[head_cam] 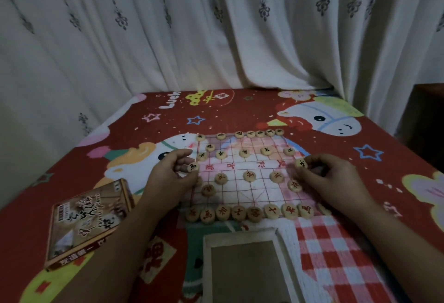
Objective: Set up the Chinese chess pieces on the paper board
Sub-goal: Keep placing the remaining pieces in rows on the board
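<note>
A paper board with a red grid lies on the red blanket. Round wooden pieces line its near edge and far edge, with more spread over the rows between. My left hand pinches a black-marked piece just above the board's left edge. My right hand pinches another black-marked piece above the board's right edge. A red-marked piece sits on the board just below my right fingers.
The chess set's printed lid lies at the near left on the blanket. An open box tray sits in front of me below the board. White patterned curtains hang behind the far edge.
</note>
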`<move>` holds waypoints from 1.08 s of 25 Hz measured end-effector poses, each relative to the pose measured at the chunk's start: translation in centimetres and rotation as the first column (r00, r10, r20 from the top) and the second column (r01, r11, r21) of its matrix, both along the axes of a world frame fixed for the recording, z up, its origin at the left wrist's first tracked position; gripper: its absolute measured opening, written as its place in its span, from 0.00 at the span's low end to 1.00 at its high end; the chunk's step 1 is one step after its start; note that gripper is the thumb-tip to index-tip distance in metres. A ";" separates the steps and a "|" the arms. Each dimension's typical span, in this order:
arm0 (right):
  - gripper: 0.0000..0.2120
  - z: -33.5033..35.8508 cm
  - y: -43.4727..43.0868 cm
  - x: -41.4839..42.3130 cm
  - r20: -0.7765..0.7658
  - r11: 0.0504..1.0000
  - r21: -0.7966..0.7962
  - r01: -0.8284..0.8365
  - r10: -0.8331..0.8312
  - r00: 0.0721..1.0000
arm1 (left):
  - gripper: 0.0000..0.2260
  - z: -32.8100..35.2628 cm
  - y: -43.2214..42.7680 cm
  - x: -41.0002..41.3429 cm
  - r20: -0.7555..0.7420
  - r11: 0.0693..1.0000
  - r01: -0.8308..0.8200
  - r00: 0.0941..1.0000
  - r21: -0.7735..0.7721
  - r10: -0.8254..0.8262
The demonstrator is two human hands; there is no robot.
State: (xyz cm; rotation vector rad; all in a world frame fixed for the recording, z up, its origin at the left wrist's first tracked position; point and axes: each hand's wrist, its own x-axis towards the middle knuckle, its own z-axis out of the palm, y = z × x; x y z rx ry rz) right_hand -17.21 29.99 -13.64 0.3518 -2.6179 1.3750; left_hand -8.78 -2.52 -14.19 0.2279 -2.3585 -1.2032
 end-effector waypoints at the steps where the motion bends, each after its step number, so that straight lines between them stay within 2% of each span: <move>1: 0.11 0.1 -0.2 0.2 0.003 1.000 0.002 -0.011 0.011 1.000 | 0.20 -0.1 -0.1 -0.1 0.003 1.000 -0.003 1.000 0.004 0.003; 6: 0.08 1.5 -2.4 1.0 -0.010 0.989 -0.040 -0.145 0.145 0.989 | 0.20 -0.3 -0.2 -0.2 -0.003 0.999 -0.017 1.000 0.037 0.017; 9: 0.09 1.7 -4.8 0.5 -0.053 0.963 0.133 -0.236 0.245 0.968 | 0.20 -0.4 -0.3 -0.1 -0.003 0.999 -0.029 1.000 0.031 0.029; 12: 0.16 1.6 -8.0 0.1 0.033 0.901 0.235 -0.365 0.368 0.929 | 0.20 -0.5 -0.3 -0.2 -0.001 0.998 -0.053 0.999 0.042 0.053; 16: 0.15 2.2 -13.6 -0.6 0.060 0.752 0.417 -0.510 0.537 0.842 | 0.19 -0.6 -0.4 -0.3 -0.025 0.994 -0.102 0.994 0.042 0.103; 19: 0.11 2.1 -16.8 -1.7 0.100 0.689 0.496 -0.528 0.559 0.823 | 0.19 -0.7 -0.4 -0.4 -0.036 0.994 -0.101 0.994 0.053 0.103; 22: 0.12 1.6 -18.3 -2.4 0.129 0.701 0.496 -0.513 0.524 0.842 | 0.20 -0.7 -0.5 -0.5 -0.034 0.994 -0.101 0.994 0.052 0.103; 27: 0.13 1.5 -18.7 -2.3 0.085 0.717 0.461 -0.523 0.551 0.830 | 0.21 -0.7 -0.7 -0.5 -0.024 0.994 -0.091 0.995 0.055 0.093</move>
